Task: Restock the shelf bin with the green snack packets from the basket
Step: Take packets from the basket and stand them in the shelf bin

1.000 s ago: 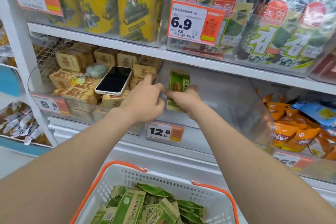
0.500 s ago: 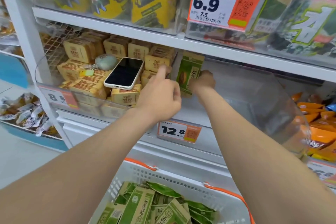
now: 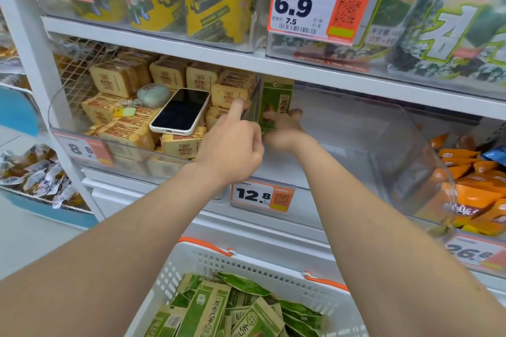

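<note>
the green packet (image 3: 277, 102) stands upright in the clear shelf bin (image 3: 361, 145). its long axis runs top to bottom, its printed face is turned out toward the aisle, and its top edge is close under the shelf above. it sits hard against the bin's left wall (the wall shared with the neighbouring bin of tan packs (image 3: 115, 78)).

the right hand (image 3: 284, 131) grasps the packet low down, thumb laid across the front and fingers curled round behind its lower right edge. the left hand (image 3: 232, 148) is just beside it, touching the right hand. its index finger is stretched straight up along the packet's left edge and the clear wall there, and its other fingers are folded in. whether those folded fingers pinch the packet's bottom corner i cannot tell.

below, the white basket (image 3: 246, 264) with orange handles holds a heap of more green packets (image 3: 208, 309), lying flat at odd angles. a phone (image 3: 180, 111) rests on the tan packs, screen up.
</note>
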